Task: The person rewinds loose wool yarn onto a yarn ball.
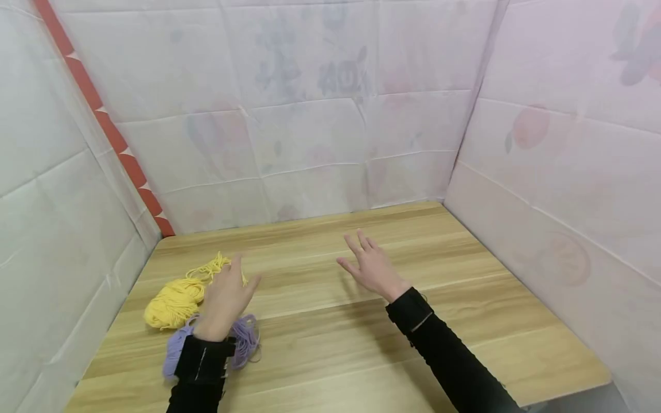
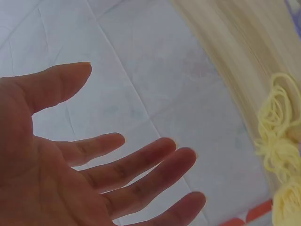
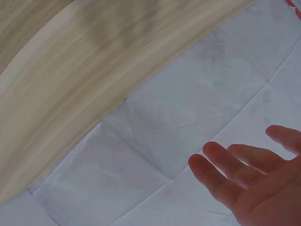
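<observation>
My left hand (image 1: 225, 299) is held over the left part of the table, fingers extended and thumb spread, holding nothing. Left of it lies a yellow yarn skein (image 1: 172, 304), whose loose strands trail behind the hand in the head view. A purple yarn skein (image 1: 245, 339) lies nearer to me, partly covered by the left wrist and sleeve. In the left wrist view, the yellow yarn (image 2: 277, 136) shows at the right edge, apart from the fingers. My right hand (image 1: 376, 268) hovers over the table's middle, its fingers spread and nothing in them.
The wooden table (image 1: 320, 344) has a light grain. White printed sheeting (image 1: 310, 143) hangs behind it, with more along the left and right sides. A red strip (image 1: 103, 120) runs down the back left corner to the table.
</observation>
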Available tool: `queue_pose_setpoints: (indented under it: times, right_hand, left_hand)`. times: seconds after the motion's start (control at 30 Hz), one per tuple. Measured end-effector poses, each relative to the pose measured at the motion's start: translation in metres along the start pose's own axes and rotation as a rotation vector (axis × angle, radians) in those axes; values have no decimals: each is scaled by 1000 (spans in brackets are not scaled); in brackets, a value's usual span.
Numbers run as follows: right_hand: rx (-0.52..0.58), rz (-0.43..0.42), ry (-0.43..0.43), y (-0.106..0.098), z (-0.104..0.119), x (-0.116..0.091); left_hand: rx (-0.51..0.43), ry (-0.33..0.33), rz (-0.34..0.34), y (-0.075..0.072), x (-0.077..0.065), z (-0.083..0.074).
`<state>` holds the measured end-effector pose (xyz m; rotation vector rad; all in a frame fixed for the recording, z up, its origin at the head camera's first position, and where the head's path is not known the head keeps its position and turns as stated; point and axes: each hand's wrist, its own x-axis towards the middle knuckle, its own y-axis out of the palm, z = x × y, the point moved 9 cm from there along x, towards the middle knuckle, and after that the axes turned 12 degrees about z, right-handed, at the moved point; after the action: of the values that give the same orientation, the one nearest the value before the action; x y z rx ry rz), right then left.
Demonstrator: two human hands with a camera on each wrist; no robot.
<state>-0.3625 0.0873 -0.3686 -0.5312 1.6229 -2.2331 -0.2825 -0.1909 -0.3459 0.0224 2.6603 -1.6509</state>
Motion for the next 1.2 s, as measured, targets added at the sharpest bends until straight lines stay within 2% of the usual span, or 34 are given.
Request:
queue_pose_setpoints:
  times: [0.13,0.23,0.3,0.43,0.57,0.63,0.77,0.87,0.93,1.07,1.13,1.2]
  right_hand:
    - [43,-15,-6,-3,-6,1]
    - [80,2,-4,-2,-9,2]
    - [115,23,-3,-1,-11,1]
    - [197,38,-2,-2,-13,-3]
    - [227,49,3,-2,-14,-7]
    - [216,54,-8,-2,-12,-9]
    - [222,72,-24,-1,-9,-10]
    - [231,81,-29,-2,-7,-11]
    - [223,83,-35,-3,-5,-11]
    - [213,99,-37,-3,-2,-11]
    - [212,115,-51,-2,4,-10]
    - [221,127,-107,-4,18,-9]
  left_hand:
    - [4,-75,-13,-7,-12,25]
    - [-12,-158,21,-10,-22,52]
    - [-24,-212,75,-8,-31,72]
    - [4,-269,198,5,-47,103]
    - [58,-307,342,25,-59,124]
    - [60,-319,391,35,-64,130]
    - [14,-325,446,49,-66,134]
    - [-24,-301,450,53,-62,133]
    - [-34,-280,429,51,-60,131]
    - [-36,-222,358,37,-51,117]
    - [-26,-181,321,24,-44,101]
    - [-15,-115,274,8,-36,75]
